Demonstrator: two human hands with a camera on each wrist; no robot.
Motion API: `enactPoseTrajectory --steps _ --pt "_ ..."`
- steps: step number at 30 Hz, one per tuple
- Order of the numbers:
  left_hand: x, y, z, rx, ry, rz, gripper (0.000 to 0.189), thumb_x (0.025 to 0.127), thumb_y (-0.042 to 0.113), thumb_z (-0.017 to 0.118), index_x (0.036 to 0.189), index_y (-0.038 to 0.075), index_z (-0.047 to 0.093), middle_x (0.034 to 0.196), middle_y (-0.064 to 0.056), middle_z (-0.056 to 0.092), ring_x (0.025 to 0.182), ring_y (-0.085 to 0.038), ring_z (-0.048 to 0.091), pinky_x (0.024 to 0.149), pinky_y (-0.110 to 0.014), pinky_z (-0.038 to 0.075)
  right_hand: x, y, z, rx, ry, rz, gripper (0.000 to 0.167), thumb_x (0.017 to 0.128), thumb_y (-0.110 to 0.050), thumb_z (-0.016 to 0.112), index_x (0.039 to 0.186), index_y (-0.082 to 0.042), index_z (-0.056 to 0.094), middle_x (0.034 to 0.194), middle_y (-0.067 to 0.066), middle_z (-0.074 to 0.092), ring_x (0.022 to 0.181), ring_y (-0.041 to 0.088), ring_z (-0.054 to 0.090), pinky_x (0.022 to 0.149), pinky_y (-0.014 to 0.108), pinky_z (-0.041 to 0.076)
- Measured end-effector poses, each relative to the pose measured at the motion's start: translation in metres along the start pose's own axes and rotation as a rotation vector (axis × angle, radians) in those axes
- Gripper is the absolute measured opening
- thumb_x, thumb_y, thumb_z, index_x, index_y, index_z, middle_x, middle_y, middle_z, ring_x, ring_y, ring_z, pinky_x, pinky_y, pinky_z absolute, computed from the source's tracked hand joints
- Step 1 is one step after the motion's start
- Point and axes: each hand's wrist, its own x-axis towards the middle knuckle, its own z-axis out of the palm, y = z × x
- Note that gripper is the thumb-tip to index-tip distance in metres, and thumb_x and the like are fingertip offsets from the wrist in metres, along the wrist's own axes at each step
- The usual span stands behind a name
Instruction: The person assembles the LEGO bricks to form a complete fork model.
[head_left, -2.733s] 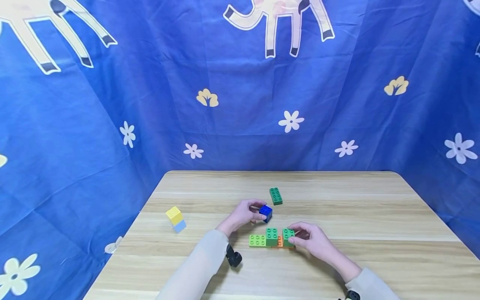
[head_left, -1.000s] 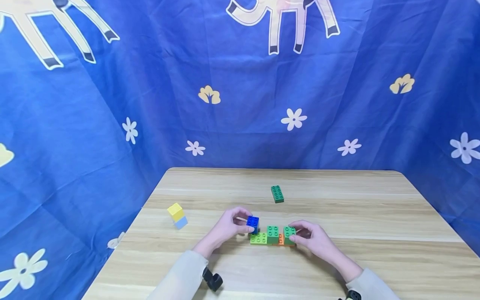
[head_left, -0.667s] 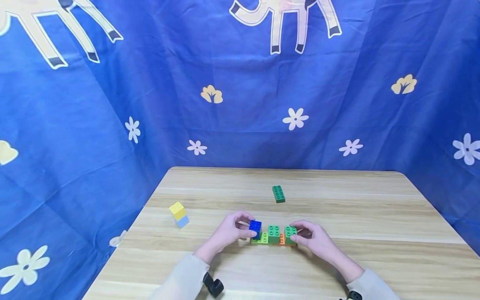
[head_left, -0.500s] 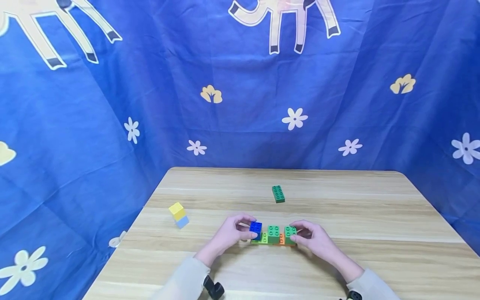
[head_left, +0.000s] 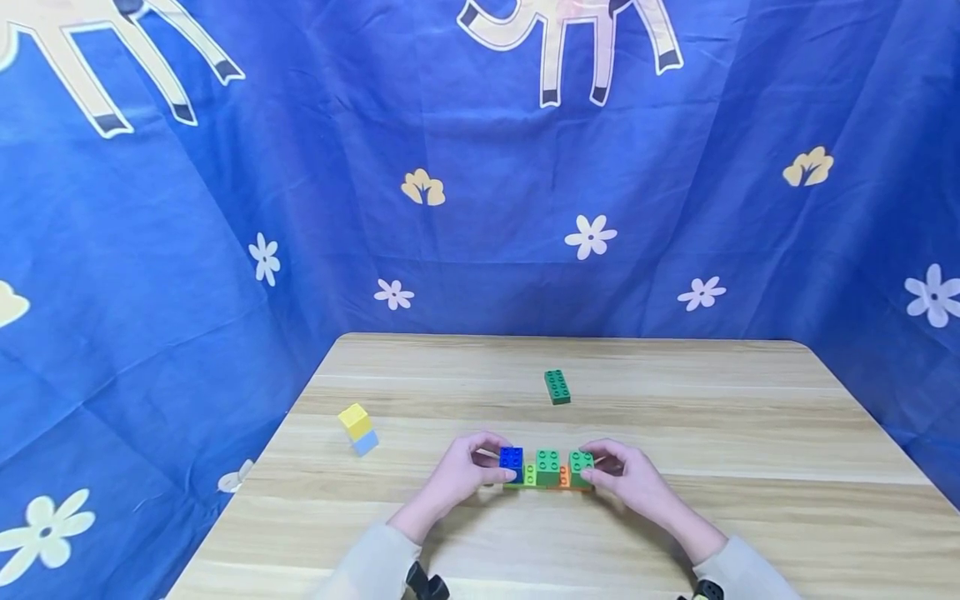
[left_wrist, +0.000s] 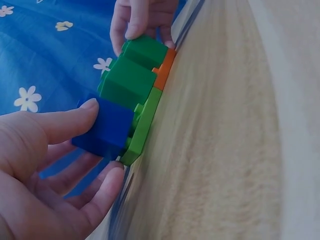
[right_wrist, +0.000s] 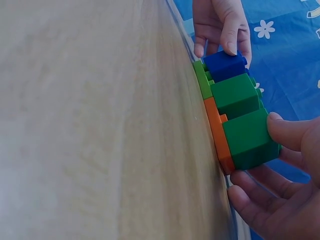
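Observation:
My left hand point(head_left: 467, 472) pinches a blue toy brick point(left_wrist: 106, 127) between thumb and fingers. The blue brick sits on the left end of a flat lime green brick point(left_wrist: 145, 125); in the left wrist view it stands slightly tilted over the studs. My right hand point(head_left: 628, 477) grips a green brick point(right_wrist: 250, 140) on the right end of a flat orange brick point(right_wrist: 218, 135). Between them, a second green brick point(head_left: 547, 467) bridges the seam of the lime and orange bricks. This low row lies on the wooden table point(head_left: 525, 550).
Farther back on the table lies a flat dark green brick point(head_left: 557, 387) with studs up. At the left stand a yellow block point(head_left: 355, 421) and a light blue block point(head_left: 365, 442), overlapping in the head view. A blue patterned cloth point(head_left: 480, 208) hangs behind the table.
My left hand has carried the blue brick from behind the row onto the left end of the lime brick and lowered it there. My right hand has kept its grip on the green brick.

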Motion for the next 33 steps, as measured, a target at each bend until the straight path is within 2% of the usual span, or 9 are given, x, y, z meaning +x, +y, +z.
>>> enactPoseTrajectory --steps 6,7,10,13,17,20,25,29,33 --pt "0.01 -0.022 0.0 0.036 0.023 0.004 0.036 0.07 0.006 0.079 0.103 0.003 0.065 0.094 -0.013 0.066 0.084 -0.027 0.063 0.068 -0.031 0.055 0.001 -0.001 0.0 0.0 0.002 -0.004 0.042 0.079 -0.026 0.073 0.114 -0.006 0.062 0.098 0.005 0.065 0.084 0.019 0.061 0.076 0.029 0.05" --pt "0.011 -0.022 0.001 0.043 0.025 0.006 0.036 0.07 0.007 0.079 0.102 0.004 0.065 0.093 -0.012 0.066 0.083 -0.026 0.063 0.067 -0.03 0.055 0.001 -0.001 0.0 0.0 0.002 -0.002 0.042 0.079 -0.026 0.073 0.114 -0.007 0.062 0.097 0.004 0.065 0.084 0.019 0.061 0.076 0.029 0.05" --pt "0.007 -0.009 0.002 0.061 0.031 0.006 0.035 0.07 0.005 0.079 0.101 0.0 0.065 0.092 -0.015 0.065 0.082 -0.028 0.063 0.067 -0.034 0.055 0.001 -0.002 0.0 0.005 0.005 0.006 0.041 0.078 -0.026 0.073 0.113 -0.008 0.063 0.096 0.004 0.065 0.084 0.019 0.061 0.076 0.028 0.05" --pt "0.007 -0.008 0.003 0.064 0.032 0.008 0.034 0.07 0.003 0.079 0.101 -0.001 0.065 0.092 -0.015 0.065 0.081 -0.028 0.063 0.066 -0.035 0.055 0.001 -0.002 0.0 0.014 0.005 0.009 0.04 0.078 -0.025 0.074 0.112 -0.008 0.063 0.096 0.004 0.065 0.083 0.019 0.061 0.076 0.028 0.05" --pt "0.012 -0.024 0.001 0.083 0.036 0.019 0.037 0.068 0.009 0.081 0.101 0.003 0.066 0.09 -0.009 0.066 0.079 -0.023 0.063 0.066 -0.029 0.054 0.001 -0.002 -0.001 0.017 -0.003 0.0 0.039 0.078 -0.025 0.073 0.111 -0.008 0.063 0.095 0.005 0.065 0.083 0.019 0.06 0.075 0.026 0.05" --pt "0.012 -0.028 0.001 0.112 0.042 0.034 0.037 0.068 0.011 0.081 0.1 0.003 0.066 0.088 -0.006 0.066 0.079 -0.021 0.063 0.069 -0.027 0.053 0.001 -0.002 -0.002 0.019 -0.014 -0.008 0.038 0.079 -0.025 0.073 0.111 -0.007 0.063 0.096 0.005 0.065 0.083 0.02 0.061 0.074 0.025 0.05" --pt "0.011 -0.03 0.004 0.151 0.051 0.061 0.037 0.067 0.012 0.081 0.1 0.003 0.066 0.086 -0.005 0.067 0.078 -0.02 0.063 0.07 -0.024 0.052 0.001 0.001 -0.003 0.027 -0.024 -0.004 0.037 0.08 -0.022 0.073 0.112 -0.007 0.063 0.096 0.006 0.064 0.084 0.02 0.061 0.074 0.025 0.05" --pt "0.011 -0.03 0.004 0.158 0.055 0.052 0.041 0.068 0.011 0.081 0.105 0.002 0.066 0.089 -0.006 0.068 0.079 -0.019 0.063 0.072 -0.024 0.052 0.0 0.001 -0.002 0.032 -0.034 0.0 0.038 0.082 -0.019 0.071 0.115 -0.005 0.061 0.099 0.008 0.064 0.085 0.021 0.061 0.075 0.025 0.05" --pt "0.01 -0.029 0.002 0.135 0.043 0.035 0.044 0.07 0.011 0.079 0.111 0.001 0.064 0.094 -0.01 0.068 0.083 -0.021 0.064 0.074 -0.025 0.053 -0.002 -0.009 -0.002 -0.004 -0.029 -0.004 0.038 0.082 -0.013 0.07 0.117 -0.002 0.059 0.101 0.012 0.064 0.086 0.024 0.06 0.076 0.026 0.049"
